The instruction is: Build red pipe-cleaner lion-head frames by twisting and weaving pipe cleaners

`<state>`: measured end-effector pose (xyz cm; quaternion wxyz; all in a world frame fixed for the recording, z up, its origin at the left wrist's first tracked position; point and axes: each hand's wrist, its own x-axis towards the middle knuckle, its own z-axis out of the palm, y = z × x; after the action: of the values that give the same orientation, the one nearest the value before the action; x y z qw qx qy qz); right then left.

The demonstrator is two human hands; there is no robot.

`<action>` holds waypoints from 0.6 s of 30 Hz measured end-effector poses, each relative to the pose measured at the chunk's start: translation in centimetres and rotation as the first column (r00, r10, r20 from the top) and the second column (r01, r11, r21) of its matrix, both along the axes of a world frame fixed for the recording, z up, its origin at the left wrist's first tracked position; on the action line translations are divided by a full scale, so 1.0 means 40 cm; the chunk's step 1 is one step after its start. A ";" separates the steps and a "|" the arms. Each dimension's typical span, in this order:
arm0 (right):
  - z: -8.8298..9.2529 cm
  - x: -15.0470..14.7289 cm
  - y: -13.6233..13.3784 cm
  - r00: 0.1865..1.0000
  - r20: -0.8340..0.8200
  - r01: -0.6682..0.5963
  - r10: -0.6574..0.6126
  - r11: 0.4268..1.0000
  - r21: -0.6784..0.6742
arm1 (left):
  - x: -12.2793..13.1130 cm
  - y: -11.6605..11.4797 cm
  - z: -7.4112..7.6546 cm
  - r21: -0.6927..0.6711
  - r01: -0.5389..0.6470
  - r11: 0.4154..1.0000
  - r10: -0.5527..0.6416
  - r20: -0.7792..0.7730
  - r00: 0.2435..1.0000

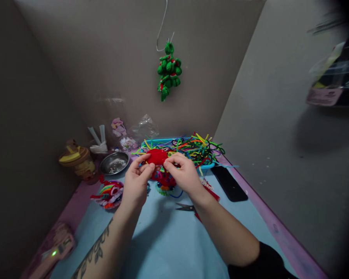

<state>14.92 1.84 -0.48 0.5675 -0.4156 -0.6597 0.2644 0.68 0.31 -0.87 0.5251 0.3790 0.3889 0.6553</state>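
Observation:
Both hands meet above the light blue mat (163,240) and pinch a red fuzzy pipe-cleaner piece (157,156) between them. My left hand (136,182) grips its left side with thumb and fingers closed. My right hand (184,172) pinches its right side, fingers curled. Just below the hands sits a partly hidden multicoloured pipe-cleaner figure (164,184). Small scissors (185,207) lie on the mat beneath my right wrist.
A blue tray holding several coloured pipe cleaners (196,149) stands behind the hands. A metal bowl (114,162), a colourful finished craft (109,193), a brown jar (75,159) and a pink device (56,250) are left. A black phone (229,183) lies right. Green ornaments (168,69) hang on the wall.

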 end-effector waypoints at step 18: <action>0.008 0.019 0.007 0.997 0.079 -0.016 0.015 1.000 0.018 | -0.011 0.004 0.014 -0.021 -0.015 1.000 0.016 0.027 1.000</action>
<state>15.68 2.13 -0.15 0.5427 -0.4155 -0.6873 0.2462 0.26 0.48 -0.32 0.5290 0.3617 0.3916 0.6603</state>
